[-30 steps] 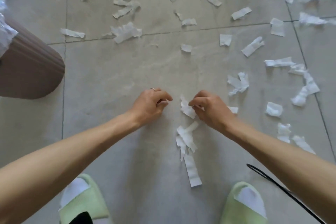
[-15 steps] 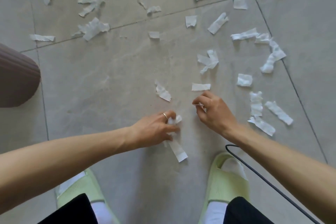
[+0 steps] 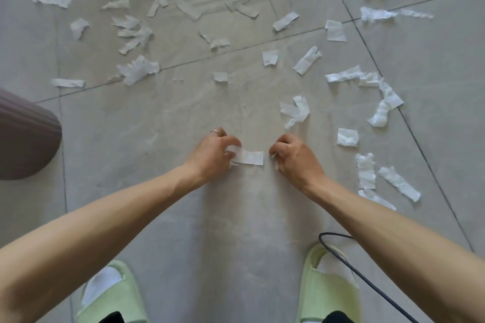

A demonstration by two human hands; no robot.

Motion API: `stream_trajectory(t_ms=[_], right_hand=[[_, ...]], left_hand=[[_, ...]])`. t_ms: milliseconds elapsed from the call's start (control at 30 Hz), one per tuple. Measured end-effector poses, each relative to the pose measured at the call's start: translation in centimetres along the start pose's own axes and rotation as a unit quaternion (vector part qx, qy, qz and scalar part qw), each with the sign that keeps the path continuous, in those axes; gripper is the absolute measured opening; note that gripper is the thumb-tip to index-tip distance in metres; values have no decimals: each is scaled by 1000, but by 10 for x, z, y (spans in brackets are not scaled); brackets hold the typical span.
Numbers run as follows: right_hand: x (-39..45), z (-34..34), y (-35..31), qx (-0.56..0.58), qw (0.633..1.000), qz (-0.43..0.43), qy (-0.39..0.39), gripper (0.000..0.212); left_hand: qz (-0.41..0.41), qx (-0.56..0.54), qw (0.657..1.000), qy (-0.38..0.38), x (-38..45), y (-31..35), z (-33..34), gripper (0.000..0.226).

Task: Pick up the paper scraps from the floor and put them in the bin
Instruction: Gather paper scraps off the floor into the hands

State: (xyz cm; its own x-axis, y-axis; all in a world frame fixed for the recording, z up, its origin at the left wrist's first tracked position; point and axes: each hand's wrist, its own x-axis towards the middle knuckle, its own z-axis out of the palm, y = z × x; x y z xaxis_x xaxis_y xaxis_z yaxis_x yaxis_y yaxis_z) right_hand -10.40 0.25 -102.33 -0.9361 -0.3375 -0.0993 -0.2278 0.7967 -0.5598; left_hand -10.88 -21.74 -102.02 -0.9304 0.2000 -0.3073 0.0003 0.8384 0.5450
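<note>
Covering nearly the whole frame, the grey tiled floor (image 3: 162, 123) is bare in the lower half, around the two green slippers (image 3: 112, 294), while torn paper scraps (image 3: 136, 71) are strewn thickly across the upper half and down the right edge. By that spread, I judge the task well short of half done: dozens of pieces lie loose, and only the ground nearest the feet looks cleared. A ribbed brown bin (image 3: 26, 136) juts in at the left edge, middle height; its opening is out of view, so what it holds cannot be told. A thin black cable (image 3: 367, 280) loops over the slipper at lower right.

At frame centre, both bare forearms reach forward and down. The left hand (image 3: 212, 155), a ring on one finger, has its fingers curled narrowly onto one end of a small white paper strip (image 3: 249, 158), pinching it. The right hand (image 3: 294, 157) sits just beside the strip's other end, fingers bunched tight around small bits of paper that peek out under them.
</note>
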Motion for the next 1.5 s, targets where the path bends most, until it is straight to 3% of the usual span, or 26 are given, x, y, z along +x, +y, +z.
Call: stream_trajectory(t_ms=[67, 200, 333, 433, 600, 700, 800, 1033, 1133, 1233, 1300, 1400, 1500], right_hand=[[7, -2, -3, 21, 1000, 9, 1, 19], [37, -22, 3, 35, 993, 66, 89, 20], [64, -30, 23, 21, 986, 142, 88, 20], [74, -25, 24, 43, 980, 179, 73, 20], [92, -18, 9, 61, 988, 139, 24, 26], [108, -22, 1, 73, 990, 112, 40, 25], [129, -33, -2, 87, 987, 96, 91, 21], [177, -43, 8, 94, 985, 98, 108, 34], [199, -38, 14, 61, 986, 136, 70, 44], [215, -34, 19, 27, 983, 175, 51, 52], [225, -31, 23, 15, 985, 164, 57, 45], [235, -27, 27, 9, 990, 120, 71, 21], [235, -19, 28, 21, 992, 93, 78, 12]], left_hand=[[16, 9, 1000, 17, 3, -1, 1, 13], [31, -10, 997, 66, 14, 1, -2, 9], [-32, -66, 985, 158, 40, 4, -20, 13], [-82, -102, 977, 170, 65, 12, -38, 32], [-129, -73, 979, 139, 114, 15, -61, 61], [-161, -54, 977, 129, 131, 9, -61, 46], [-142, -37, 977, 155, 137, 7, -61, 24], [-124, -101, 957, 242, 161, 11, -85, 19], [-131, -83, 964, 215, 193, 12, -98, 53], [-189, -11, 977, 102, 221, 6, -102, 84], [-208, -2, 975, 77, 232, 0, -103, 71], [-170, 22, 978, 118, 243, -9, -104, 36], [-136, 17, 980, 144, 242, -15, -102, 17]])
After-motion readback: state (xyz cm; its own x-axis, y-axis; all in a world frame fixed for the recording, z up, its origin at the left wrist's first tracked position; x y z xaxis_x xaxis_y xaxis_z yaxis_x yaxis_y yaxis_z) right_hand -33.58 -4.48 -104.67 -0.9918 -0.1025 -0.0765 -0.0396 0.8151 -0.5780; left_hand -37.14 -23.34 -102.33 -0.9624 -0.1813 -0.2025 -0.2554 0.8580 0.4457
